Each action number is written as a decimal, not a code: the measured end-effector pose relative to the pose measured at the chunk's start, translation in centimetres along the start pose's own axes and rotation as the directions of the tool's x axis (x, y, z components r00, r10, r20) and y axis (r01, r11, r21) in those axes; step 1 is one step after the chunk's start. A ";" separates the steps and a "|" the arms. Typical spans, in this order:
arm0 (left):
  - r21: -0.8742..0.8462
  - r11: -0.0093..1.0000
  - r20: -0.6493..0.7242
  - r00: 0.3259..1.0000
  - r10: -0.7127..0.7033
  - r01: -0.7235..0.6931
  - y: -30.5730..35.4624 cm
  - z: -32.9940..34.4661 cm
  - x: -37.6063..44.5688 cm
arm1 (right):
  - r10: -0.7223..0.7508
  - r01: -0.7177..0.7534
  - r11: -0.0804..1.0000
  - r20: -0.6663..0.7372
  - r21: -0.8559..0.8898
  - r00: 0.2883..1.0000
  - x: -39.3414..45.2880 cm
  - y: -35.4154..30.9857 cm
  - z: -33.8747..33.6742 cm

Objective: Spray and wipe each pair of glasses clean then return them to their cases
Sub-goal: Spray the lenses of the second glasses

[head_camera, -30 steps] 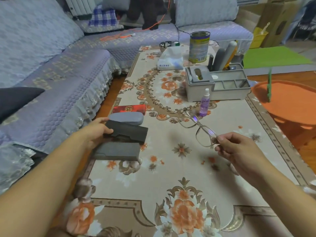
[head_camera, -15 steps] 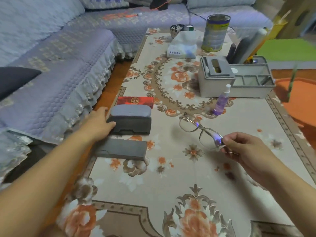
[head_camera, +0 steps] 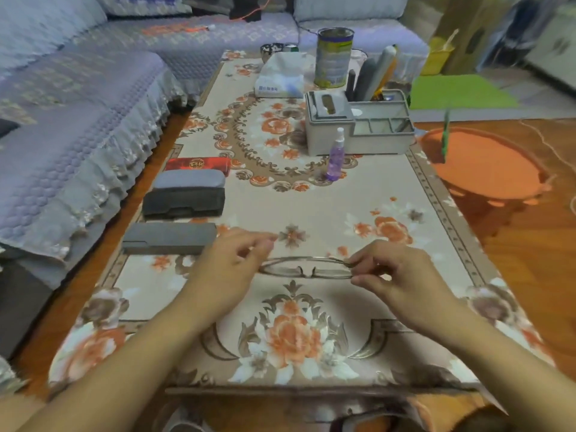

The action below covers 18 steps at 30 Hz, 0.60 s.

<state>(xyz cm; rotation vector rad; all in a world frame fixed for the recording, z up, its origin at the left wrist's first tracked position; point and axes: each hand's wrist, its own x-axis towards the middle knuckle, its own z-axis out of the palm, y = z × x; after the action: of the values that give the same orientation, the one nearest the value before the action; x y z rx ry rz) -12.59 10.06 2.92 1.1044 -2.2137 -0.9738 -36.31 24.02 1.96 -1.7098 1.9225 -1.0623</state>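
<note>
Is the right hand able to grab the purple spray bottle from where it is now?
Probably yes, but not right away. The right hand is pinching the glasses, so it would have to let go first. Only bare tablecloth lies between it and the purple spray bottle.

The bench wears a beige cloth with orange roses. Left, cases run red, blue-grey, black, dark grey; the spray bottle is purple.

A lavender quilted sofa is wrapping round the left and far sides of the floral-clothed table; wooden flooring is showing right, a green mat lying beyond.
</note>
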 end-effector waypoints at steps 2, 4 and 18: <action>0.180 0.971 0.171 0.977 0.127 -0.158 -0.3 0.9 -0.2 | -0.163 0.162 0.978 -0.002 -0.129 0.987 -0.5 0.0 0.5; 0.279 0.923 0.268 0.945 0.189 -0.264 -0.1 1.5 -0.4 | -0.242 0.238 0.948 0.004 -0.211 0.970 -0.5 -0.4 0.9; -0.272 0.961 -0.213 0.971 -0.104 0.043 1.9 -0.8 -0.1 | -0.169 0.219 0.877 0.150 -0.429 0.974 0.3 -0.2 1.3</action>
<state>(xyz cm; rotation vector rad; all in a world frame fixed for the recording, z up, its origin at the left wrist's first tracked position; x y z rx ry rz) -12.91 10.68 4.90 1.1183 -1.8119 -1.0826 -35.28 23.36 1.33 -2.1944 2.0681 -0.5965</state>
